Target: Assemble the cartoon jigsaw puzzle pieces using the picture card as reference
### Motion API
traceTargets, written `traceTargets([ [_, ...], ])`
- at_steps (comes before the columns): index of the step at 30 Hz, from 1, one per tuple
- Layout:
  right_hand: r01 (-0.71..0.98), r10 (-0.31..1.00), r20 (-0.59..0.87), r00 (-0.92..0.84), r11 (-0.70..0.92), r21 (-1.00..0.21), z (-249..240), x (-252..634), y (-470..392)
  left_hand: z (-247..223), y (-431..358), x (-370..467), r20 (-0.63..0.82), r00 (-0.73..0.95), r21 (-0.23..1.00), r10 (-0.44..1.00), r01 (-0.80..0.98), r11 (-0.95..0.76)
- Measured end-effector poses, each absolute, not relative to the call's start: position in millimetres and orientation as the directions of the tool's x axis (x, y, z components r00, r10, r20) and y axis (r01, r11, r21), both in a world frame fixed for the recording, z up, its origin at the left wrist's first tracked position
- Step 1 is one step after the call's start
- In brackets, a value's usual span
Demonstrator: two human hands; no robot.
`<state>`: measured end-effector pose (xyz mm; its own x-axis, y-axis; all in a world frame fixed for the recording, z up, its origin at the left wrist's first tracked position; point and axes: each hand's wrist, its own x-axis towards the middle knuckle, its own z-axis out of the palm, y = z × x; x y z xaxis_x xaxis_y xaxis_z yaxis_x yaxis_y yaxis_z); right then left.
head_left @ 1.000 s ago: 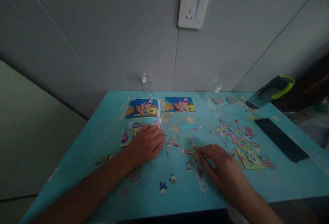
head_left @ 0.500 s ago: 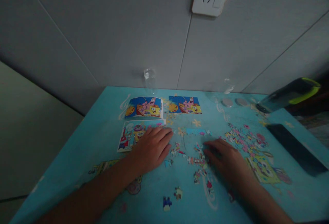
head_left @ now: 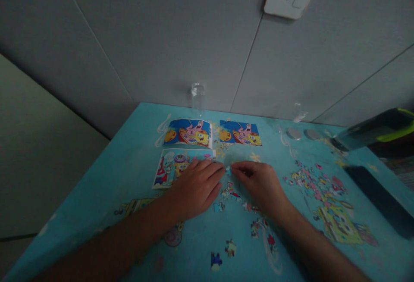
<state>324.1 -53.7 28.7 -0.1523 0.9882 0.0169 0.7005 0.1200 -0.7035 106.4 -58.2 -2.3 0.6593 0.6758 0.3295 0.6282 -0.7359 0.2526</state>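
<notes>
My left hand lies flat, fingers spread, over the lower right part of a cartoon picture card. Close to its fingertips, my right hand pinches a small light-blue puzzle piece between thumb and forefinger. Joined puzzle pieces sit just below, between the two hands, and more pieces are by the right forearm. A dark blue piece and a yellowish piece lie nearer to me. The right hand partly hides some pieces.
Behind stand a blue cartoon card, a finished-looking blue picture and a clear container. On the right are a heap of loose pieces, two round lids, a dark bottle and a dark flat object.
My right hand has moved left and away from me, from the joined pieces to my left fingertips, and now pinches a light-blue piece. The view has shifted slightly.
</notes>
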Motion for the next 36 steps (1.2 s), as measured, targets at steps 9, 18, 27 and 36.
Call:
traceTargets([
  [9,0.777,0.995,-0.004,-0.098,0.073,-0.625,21.5,321.4,-57.8,-2.1,-58.6,105.9,0.322,0.658,0.273,0.681,0.625,-0.732],
  [18,0.803,0.995,0.021,-0.093,0.088,-0.589,18.6,327.8,-59.5,1.6,-59.2,105.8,0.273,0.664,0.288,0.696,0.634,-0.718],
  [27,0.791,0.989,0.022,-0.143,0.128,-0.598,23.0,325.1,-61.5,1.5,-57.9,105.7,0.254,0.667,0.298,0.701,0.635,-0.713],
  [36,0.774,0.969,0.106,-0.223,0.242,-0.585,17.4,318.4,-62.3,2.2,-57.9,106.1,0.271,0.659,0.304,0.702,0.633,-0.712],
])
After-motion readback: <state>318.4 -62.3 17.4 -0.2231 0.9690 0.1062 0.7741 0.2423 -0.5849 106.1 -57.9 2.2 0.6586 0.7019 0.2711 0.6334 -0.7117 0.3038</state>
